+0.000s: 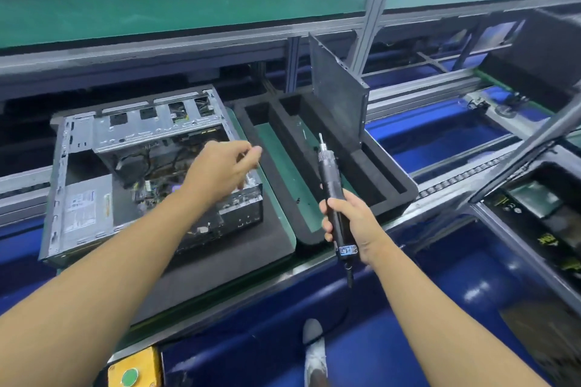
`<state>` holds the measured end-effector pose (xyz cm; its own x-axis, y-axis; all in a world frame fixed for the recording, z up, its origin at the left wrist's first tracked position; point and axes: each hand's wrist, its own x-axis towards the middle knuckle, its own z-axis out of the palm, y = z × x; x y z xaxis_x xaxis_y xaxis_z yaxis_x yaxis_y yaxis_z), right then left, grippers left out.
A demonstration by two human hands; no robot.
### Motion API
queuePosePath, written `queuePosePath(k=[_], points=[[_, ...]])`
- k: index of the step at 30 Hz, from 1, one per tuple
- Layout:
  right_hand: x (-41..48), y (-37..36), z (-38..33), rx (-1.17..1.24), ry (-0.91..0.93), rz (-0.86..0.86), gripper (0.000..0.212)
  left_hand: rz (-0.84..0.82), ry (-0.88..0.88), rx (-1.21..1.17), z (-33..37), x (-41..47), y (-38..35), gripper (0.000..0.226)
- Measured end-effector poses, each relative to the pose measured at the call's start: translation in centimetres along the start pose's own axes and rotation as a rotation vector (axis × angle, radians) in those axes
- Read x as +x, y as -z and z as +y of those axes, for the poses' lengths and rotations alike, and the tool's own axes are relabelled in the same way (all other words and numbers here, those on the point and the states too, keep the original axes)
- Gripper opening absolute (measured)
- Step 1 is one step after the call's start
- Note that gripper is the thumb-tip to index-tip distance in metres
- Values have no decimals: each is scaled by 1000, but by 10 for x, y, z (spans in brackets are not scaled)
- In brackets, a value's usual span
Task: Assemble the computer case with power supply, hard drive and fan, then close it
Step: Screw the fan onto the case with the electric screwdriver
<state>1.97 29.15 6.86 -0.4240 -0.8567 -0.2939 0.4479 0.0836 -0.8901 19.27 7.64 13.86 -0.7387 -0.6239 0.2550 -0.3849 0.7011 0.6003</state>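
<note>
An open silver computer case (78, 148) lies on its side on a black foam pad (220, 261) at the left. A power supply (85, 207) sits in its near left corner, with cables and a board showing inside. My left hand (223, 166) hovers over the case's right end, fingers curled and pinching a small thing I cannot make out. My right hand (349, 223) grips a black electric screwdriver (330, 192) upright, bit pointing up, to the right of the case. A dark side panel (339, 94) stands upright in a black foam holder (371, 173).
The pad and holder sit on a green conveyor belt (276, 151). A metal-framed green shelf (188, 0) runs along the back. Blue bins (440, 135) lie to the right, and a box (540, 217) with packaged parts at the far right. A yellow box with a green button (132, 374) is at the bottom.
</note>
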Motion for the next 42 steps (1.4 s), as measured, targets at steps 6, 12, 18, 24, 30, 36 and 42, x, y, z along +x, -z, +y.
queuePosePath(k=[6, 12, 18, 24, 30, 36, 42], points=[[63, 67, -6, -7, -54, 42, 51, -389, 199, 205, 21, 76, -80, 46], [128, 118, 9, -90, -172, -3, 32, -596, 386, 301, 5, 118, -151, 28], [168, 144, 29, -161, -267, -27, 62, -800, 401, 509, -16, 125, -216, 20], [179, 158, 41, -72, -305, -53, 78, -851, 311, 998, -37, 123, -262, 35], [181, 165, 42, 4, -287, -103, 31, -780, 395, 1056, -40, 120, -286, 35], [182, 165, 40, 4, -282, -146, 21, -756, 289, 1092, -48, 117, -294, 23], [180, 163, 38, 11, -252, -159, 32, -794, 320, 1070, -43, 117, -294, 18]])
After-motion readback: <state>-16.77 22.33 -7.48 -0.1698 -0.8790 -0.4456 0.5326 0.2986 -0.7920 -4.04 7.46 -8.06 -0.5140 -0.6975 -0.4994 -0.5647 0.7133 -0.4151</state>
